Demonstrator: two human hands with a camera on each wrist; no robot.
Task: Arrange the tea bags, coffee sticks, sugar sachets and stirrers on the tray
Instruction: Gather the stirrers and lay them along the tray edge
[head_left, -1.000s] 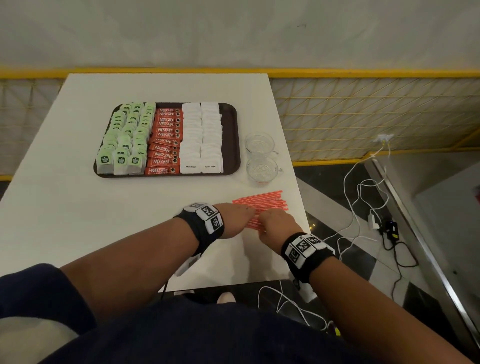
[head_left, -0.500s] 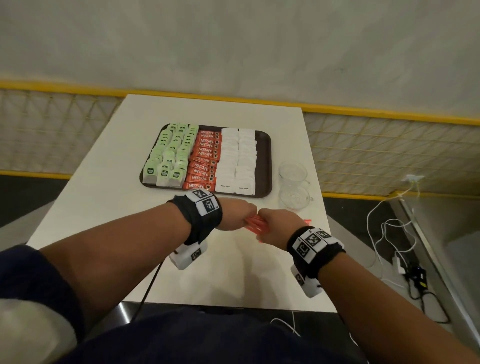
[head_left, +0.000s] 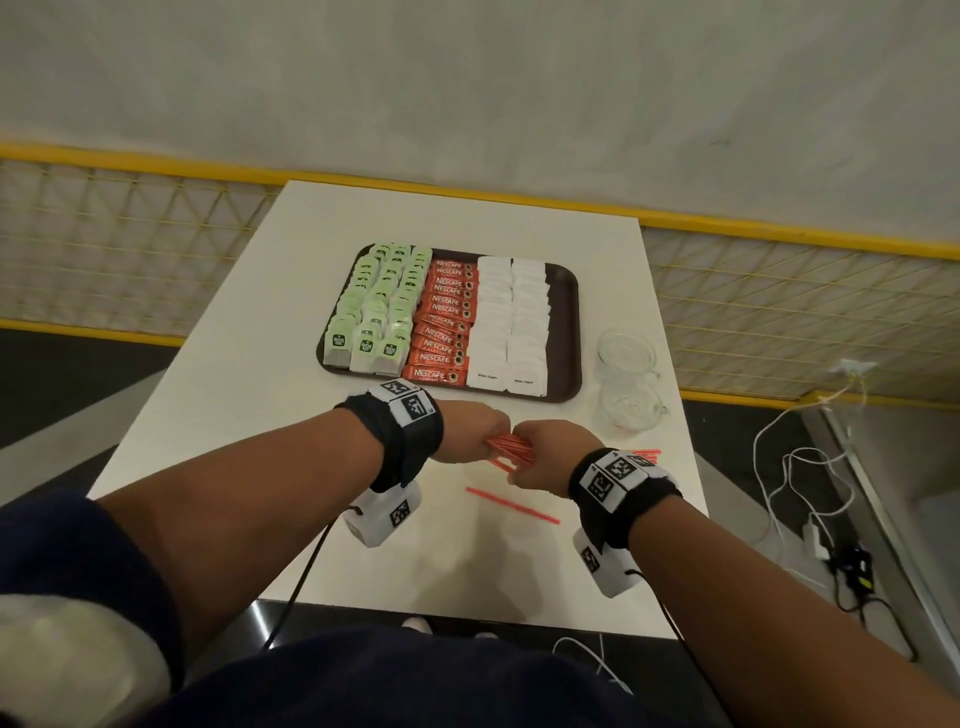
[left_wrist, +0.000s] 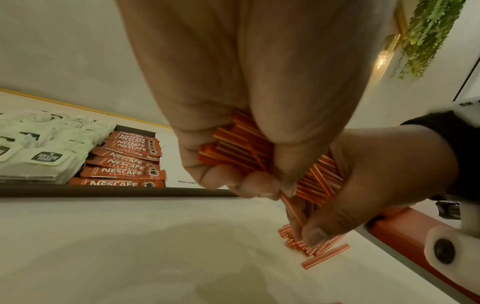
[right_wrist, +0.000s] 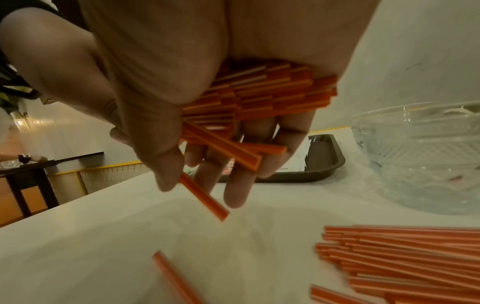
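A brown tray (head_left: 563, 332) on the white table carries rows of green tea bags (head_left: 382, 306), red coffee sticks (head_left: 444, 325) and white sugar sachets (head_left: 511, 322). Just in front of the tray, above the table, my left hand (head_left: 475, 428) and right hand (head_left: 545, 454) both grip one bundle of red stirrers (head_left: 509, 448), each at one end. The left wrist view shows the bundle of stirrers (left_wrist: 241, 148) under my curled fingers (left_wrist: 221, 176). One stirrer (head_left: 511, 505) lies loose on the table below my hands. More loose stirrers (right_wrist: 405, 261) lie to the right.
Two clear glass bowls (head_left: 626, 353) (head_left: 631, 408) stand right of the tray near the table's right edge. White cables and a charger lie on the floor to the right. A yellow mesh railing runs behind the table.
Both hands have lifted the stirrer bundle off the table and brought it nearer the tray. One stirrer has come loose and lies on the table.
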